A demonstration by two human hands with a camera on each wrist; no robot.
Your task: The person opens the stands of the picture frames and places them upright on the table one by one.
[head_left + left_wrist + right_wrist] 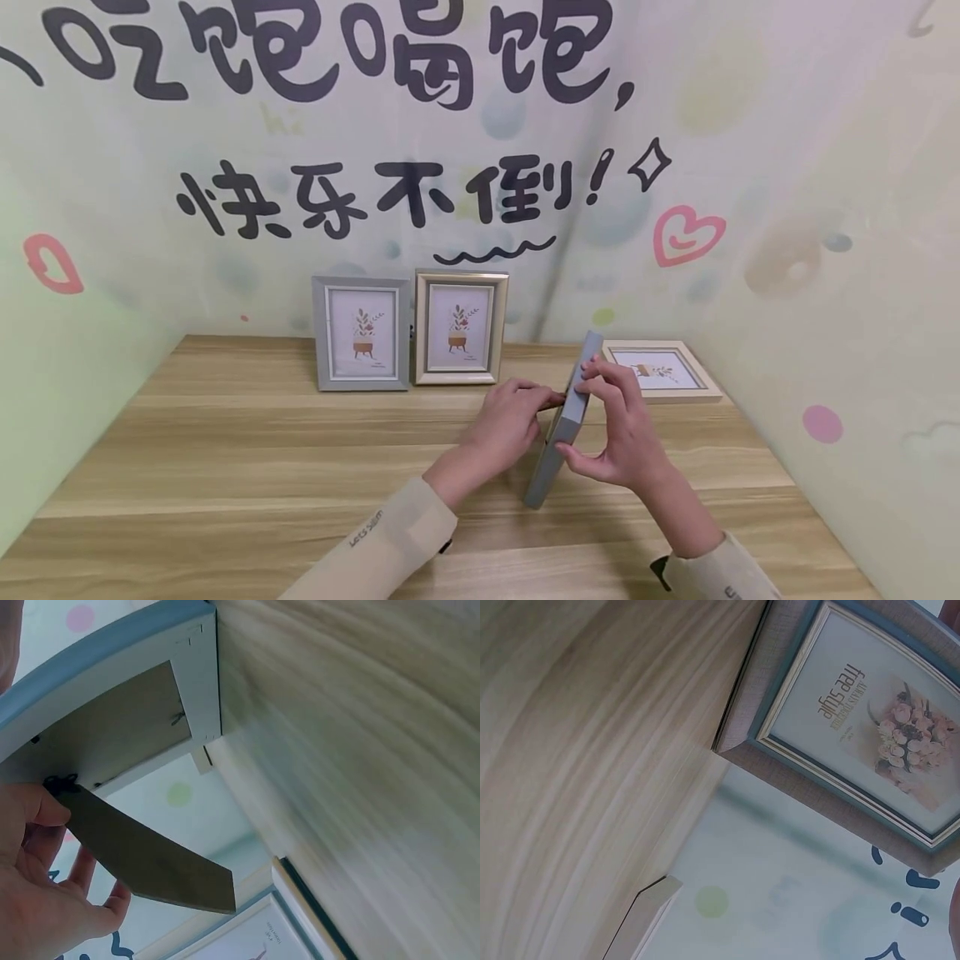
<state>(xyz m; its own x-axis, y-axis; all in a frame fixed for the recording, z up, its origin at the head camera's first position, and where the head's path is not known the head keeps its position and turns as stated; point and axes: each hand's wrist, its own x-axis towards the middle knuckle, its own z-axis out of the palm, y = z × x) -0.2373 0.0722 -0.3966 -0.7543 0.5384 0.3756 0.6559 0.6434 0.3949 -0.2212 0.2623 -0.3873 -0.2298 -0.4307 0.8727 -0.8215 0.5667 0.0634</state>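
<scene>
A grey-blue picture frame stands edge-on between the two hands. Its front, in the right wrist view, shows a printed bouquet behind the pane. My right hand grips the frame's side edges, fingers at the far one and thumb at the near one. On the frame's back, my left hand pinches the brown support leg near its hinge, and the leg is swung out from the back panel. In the head view the left hand partly hides the leg. Whether the frame's lower edge touches the table I cannot tell.
A grey picture frame and a gold one stand side by side at the table's back, facing forward. A cream frame lies flat at the back right. Printed walls enclose the wooden table.
</scene>
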